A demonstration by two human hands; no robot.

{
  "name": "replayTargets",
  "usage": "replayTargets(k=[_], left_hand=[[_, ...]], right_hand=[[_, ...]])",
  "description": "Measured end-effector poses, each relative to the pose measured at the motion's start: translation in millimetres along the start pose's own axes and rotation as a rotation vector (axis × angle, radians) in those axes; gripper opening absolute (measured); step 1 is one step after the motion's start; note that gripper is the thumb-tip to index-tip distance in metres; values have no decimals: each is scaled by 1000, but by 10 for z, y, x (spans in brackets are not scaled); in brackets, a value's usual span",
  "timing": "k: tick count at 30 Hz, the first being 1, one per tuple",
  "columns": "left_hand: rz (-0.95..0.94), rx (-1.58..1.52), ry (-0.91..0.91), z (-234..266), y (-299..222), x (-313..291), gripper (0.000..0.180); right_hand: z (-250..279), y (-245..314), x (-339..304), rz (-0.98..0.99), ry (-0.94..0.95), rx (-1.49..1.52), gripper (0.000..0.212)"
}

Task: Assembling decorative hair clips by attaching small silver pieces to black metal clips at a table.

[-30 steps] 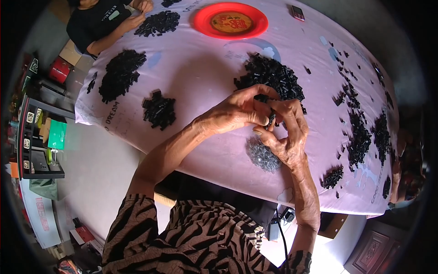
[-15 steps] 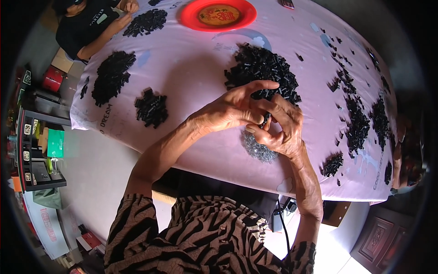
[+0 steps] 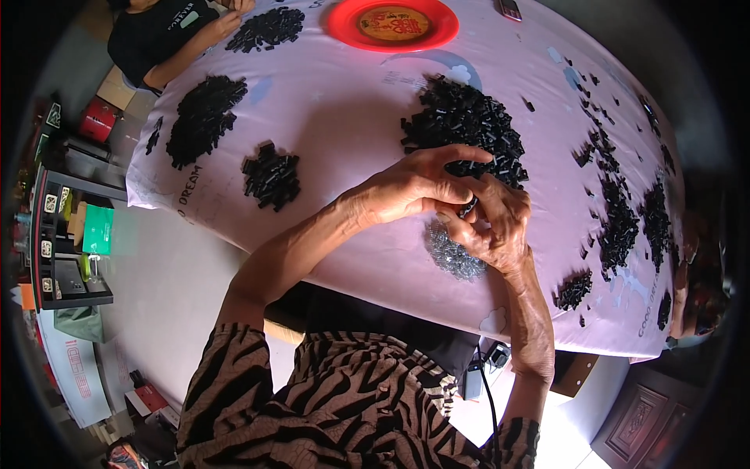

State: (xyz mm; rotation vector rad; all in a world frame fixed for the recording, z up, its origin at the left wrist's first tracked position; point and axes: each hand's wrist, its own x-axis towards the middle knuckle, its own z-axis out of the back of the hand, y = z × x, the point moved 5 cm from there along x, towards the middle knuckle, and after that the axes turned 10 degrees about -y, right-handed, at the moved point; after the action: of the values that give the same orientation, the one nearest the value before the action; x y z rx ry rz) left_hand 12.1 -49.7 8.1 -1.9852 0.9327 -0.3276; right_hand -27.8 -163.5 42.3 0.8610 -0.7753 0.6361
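My left hand (image 3: 418, 186) and my right hand (image 3: 498, 223) meet over the table, thumbs and fingertips pinched around a small black piece (image 3: 467, 207). Fingers cover most of that piece, so its exact kind cannot be made out. The left index finger stretches out above the pinch. Just beyond my hands lies a large heap of small black tube-like pieces (image 3: 469, 117). Below the fingers, partly hidden by my right hand, is a pile of small shiny silver parts (image 3: 449, 256). A smaller heap of black pieces (image 3: 272, 178) lies to the left.
A pink printed cloth (image 3: 351, 273) covers the table. At the back stands a red plate (image 3: 340, 27), with a phone (image 3: 510, 9) farther right. More black heaps (image 3: 617, 227) lie on the right. A co-worker (image 3: 164, 39) sits at far left; a shelf (image 3: 39, 258) stands left.
The whole view has shifted slightly, so the table appears farther right. My fingers have drawn closer together around the small black piece.
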Motion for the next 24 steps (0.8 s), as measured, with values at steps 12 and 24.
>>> replayTargets(k=[12, 24], left_hand=[[20, -48, -50, 96, 54, 42, 60], [15, -122, -27, 92, 122, 59, 63]], right_hand=[[-46, -93, -49, -65, 66, -20, 34], [-32, -99, -54, -42, 36, 25, 40]])
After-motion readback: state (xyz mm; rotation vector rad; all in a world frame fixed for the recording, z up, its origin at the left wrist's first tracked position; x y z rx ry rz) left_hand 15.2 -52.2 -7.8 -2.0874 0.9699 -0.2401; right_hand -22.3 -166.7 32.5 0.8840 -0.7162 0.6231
